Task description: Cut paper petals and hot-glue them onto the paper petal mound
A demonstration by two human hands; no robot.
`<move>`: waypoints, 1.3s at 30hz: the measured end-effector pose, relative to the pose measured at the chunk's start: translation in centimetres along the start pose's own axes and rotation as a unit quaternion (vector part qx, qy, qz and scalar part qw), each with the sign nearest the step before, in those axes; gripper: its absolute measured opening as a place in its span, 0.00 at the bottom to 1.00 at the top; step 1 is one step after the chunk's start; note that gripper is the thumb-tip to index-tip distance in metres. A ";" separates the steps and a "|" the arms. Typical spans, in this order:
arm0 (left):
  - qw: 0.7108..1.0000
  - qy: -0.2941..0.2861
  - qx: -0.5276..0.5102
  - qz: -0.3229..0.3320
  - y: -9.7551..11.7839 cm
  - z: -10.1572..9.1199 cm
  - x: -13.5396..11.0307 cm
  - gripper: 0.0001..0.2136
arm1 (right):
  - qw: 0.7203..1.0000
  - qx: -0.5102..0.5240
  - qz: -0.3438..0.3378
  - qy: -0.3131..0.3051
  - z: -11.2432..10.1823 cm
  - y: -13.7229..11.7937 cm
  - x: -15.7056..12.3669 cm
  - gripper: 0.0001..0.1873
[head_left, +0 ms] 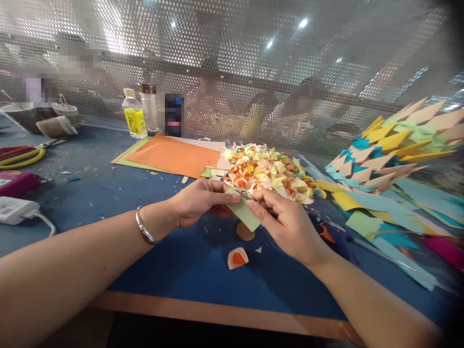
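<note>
Head view: left hand (pixel 197 200) and right hand (pixel 286 222) both pinch a small pale-green paper rectangle (pixel 245 212) above the blue table (pixel 108 193) (near edge, midway); uneven finger pressure could crease it crooked or tear it.

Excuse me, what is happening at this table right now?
A person is working with paper at a blue table. The left hand and the right hand both pinch a piece of light green paper just above the table. Behind it lies a pile of small folded paper flowers, next to an orange sheet. One small orange and white folded piece lies in front of the hands. Yellow scissors rest far to the left.
</note>
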State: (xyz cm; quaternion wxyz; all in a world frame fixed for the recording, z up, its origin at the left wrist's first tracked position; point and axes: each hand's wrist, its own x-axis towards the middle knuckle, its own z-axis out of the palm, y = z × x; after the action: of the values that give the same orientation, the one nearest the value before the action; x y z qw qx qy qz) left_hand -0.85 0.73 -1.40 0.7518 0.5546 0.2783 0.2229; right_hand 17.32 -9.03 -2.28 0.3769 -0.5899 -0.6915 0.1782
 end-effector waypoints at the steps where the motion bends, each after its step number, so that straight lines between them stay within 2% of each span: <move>1: 1.000 -0.001 0.002 0.000 0.0 0.0 0.0 0.06 | 1.000 0.000 0.000 0.000 0.0 0.0 0.0 0.14; 25: 0.999 -0.037 0.020 0.007 0.0 0.2 -0.1 0.08 | 1.000 -0.005 -0.005 -0.002 0.0 -0.3 0.1 0.13; 32: 0.998 -0.039 0.054 0.011 0.2 0.2 -0.1 0.08 | 1.000 -0.004 -0.006 0.002 0.2 0.1 0.1 0.13; 34: 0.994 -0.044 0.097 0.020 0.6 -0.2 -0.2 0.08 | 1.000 0.001 -0.007 0.003 0.2 0.2 0.1 0.13; 36: 0.977 -0.049 0.205 0.043 1.1 -1.0 -0.3 0.08 | 1.000 -0.004 -0.012 0.013 0.1 0.4 0.2 0.13; 37: 0.953 -0.039 0.294 0.067 1.4 -1.5 -0.4 0.10 | 1.000 -0.009 -0.014 0.019 0.1 0.4 0.2 0.13; 39: 0.872 -0.016 0.477 0.114 2.0 -2.5 -0.6 0.14 | 0.999 -0.021 -0.018 0.026 0.0 0.4 0.2 0.13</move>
State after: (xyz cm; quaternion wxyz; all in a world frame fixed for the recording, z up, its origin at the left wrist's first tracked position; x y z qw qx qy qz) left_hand -3.00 2.66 0.03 0.3702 0.8770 0.2735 0.1381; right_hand 17.58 -8.71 -2.55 0.3857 -0.5897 -0.6953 0.1416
